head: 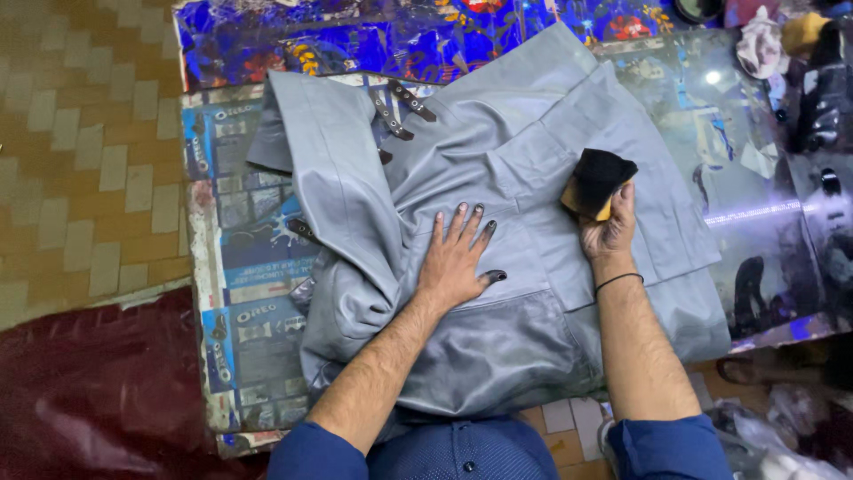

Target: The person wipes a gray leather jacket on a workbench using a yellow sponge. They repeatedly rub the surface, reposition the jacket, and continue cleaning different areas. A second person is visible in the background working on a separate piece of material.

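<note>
So the grey leather jacket [498,267] is spread flat across the low table [222,267], collar end away from the person, and it takes up most of the top. The lower panel near the person looks darker and glossier than the rest, which reads more matte and pale. The right hand [609,233] is closed around a sponge [597,182], black on the working face with a yellow core peeking out the side, and it's sitting on the jacket's right front panel. The left hand [456,258] is laid flat with fingers spread, pinning the middle of the jacket down, and the fingertips are stained dark. That's my worry tbh: those stained fingers could leave smudges on the paler leather wherever they press. The sleeve on the left is bunched into soft folds, so anything rubbed on could go patchy in the creases. Also the small brown buckle straps [402,111] near the collar could catch stray colour. The table is covered in glossy printed wrapper sheeting [233,222], slick-looking, so the jacket could slide if the flat hand lifts. Tiled floor [80,151] to the left, dark red cloth [107,400] lower left.
</note>
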`<state>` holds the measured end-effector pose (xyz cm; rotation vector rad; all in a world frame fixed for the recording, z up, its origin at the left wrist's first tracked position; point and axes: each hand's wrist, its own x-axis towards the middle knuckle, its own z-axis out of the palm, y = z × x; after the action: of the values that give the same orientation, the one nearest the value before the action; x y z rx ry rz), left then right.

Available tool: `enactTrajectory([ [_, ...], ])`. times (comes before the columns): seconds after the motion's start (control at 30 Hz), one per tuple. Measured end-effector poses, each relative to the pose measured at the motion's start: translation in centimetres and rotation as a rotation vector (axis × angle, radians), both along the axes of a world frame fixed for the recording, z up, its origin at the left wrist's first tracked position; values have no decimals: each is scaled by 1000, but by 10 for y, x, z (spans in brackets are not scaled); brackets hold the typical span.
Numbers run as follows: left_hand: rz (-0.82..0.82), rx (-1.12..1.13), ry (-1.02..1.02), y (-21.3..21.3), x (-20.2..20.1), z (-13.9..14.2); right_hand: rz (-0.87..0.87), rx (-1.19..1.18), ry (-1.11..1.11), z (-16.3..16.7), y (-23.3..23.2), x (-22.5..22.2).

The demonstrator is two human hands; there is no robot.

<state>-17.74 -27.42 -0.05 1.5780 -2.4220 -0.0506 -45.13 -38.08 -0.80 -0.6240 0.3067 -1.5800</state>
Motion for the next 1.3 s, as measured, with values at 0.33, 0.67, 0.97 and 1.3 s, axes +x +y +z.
enactTrajectory([
  [0.33,-122,2,111,9,1,-11,-319,109,29,9,149,15],
  [0.67,-128,163,52,15,-15,8,-376,438,-126,-44,231,28],
  [0.97,-277,69,103,17,-9,-5,-455,375,89,-59,227,34],
  [1.3,-85,314,16,37,12,12,-821,-113,1948,-6,212,88],
])
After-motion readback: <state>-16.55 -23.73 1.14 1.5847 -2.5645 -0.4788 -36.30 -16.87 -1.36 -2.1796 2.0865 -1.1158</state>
